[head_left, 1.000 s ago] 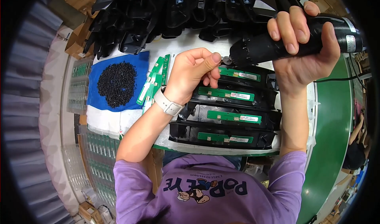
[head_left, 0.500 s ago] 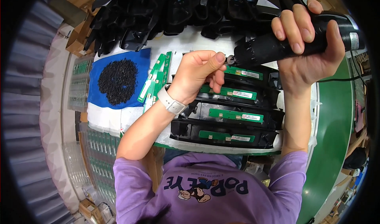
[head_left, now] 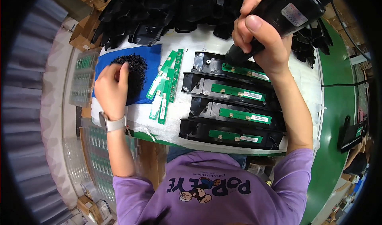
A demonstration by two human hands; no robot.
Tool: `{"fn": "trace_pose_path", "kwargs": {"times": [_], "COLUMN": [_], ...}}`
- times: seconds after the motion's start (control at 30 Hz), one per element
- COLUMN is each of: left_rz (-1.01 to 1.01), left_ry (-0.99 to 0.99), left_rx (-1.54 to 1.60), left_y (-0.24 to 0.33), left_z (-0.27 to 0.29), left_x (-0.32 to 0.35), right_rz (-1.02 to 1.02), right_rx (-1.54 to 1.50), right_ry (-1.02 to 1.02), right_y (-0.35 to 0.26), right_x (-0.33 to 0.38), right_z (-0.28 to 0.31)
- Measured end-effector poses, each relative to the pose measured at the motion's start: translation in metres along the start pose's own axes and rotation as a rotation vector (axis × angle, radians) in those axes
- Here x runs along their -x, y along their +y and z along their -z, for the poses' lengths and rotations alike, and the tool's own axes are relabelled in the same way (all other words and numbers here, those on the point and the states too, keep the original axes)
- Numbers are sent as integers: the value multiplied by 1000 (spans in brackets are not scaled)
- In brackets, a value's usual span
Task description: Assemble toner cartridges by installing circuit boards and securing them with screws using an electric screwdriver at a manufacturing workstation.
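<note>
Over a heap of small black screws [head_left: 137,72] on a blue cloth [head_left: 153,55], my left hand [head_left: 112,86] has its fingers curled and pinched together. Whatever lies between the fingertips is hidden. My right hand [head_left: 266,40] is wrapped around a black electric screwdriver [head_left: 278,12], tilted with its nose down to the left. That nose is over the farthest black plastic housing [head_left: 213,68], beside its green circuit board [head_left: 238,70]; I cannot tell whether they touch. Nearer to me, several similar housings [head_left: 199,105] lie in a row, each with a green board inside.
Loose green circuit boards [head_left: 163,92] lie between the cloth and the housings. Black plastic parts [head_left: 159,10] are piled along the far side. A cable [head_left: 346,84] runs off at the right. Clear trays of boards [head_left: 103,157] stand at the left.
My left hand has moved from the screwdriver's tip to the screw heap at the left. My right hand has swung the screwdriver from nearly level to nose-down over the farthest housing.
</note>
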State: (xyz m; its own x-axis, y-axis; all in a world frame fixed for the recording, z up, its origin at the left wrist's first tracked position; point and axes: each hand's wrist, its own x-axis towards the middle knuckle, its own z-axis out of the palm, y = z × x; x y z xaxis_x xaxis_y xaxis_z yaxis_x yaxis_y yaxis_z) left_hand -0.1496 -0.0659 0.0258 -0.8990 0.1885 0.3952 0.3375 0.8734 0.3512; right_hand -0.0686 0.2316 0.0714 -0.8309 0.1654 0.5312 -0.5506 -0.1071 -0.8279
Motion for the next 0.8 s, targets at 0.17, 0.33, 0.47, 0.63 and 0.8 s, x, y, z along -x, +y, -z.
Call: {"fn": "trace_pose_path", "kwargs": {"times": [0.17, 0.33, 0.47, 0.63, 0.8], "left_rz": [-179, -111, -124, -13, 138], "left_ry": [-5, -143, -74, 16, -285], "left_rx": [-244, -121, -92, 169, 848], "left_y": [-38, -39, -38, -35, -14], "left_z": [-1, -3, -6, -7, -19], "left_x": [8, 1, 0, 3, 5], "right_rz": [-35, -73, -78, -71, -35], "right_rx": [11, 150, 174, 188, 236], "right_ry": [-1, -64, -131, -115, -148], "right_y": [8, 8, 12, 11, 6], "right_x": [-1, -4, -7, -6, -5], "right_z": [-1, -6, -7, -9, -12]}}
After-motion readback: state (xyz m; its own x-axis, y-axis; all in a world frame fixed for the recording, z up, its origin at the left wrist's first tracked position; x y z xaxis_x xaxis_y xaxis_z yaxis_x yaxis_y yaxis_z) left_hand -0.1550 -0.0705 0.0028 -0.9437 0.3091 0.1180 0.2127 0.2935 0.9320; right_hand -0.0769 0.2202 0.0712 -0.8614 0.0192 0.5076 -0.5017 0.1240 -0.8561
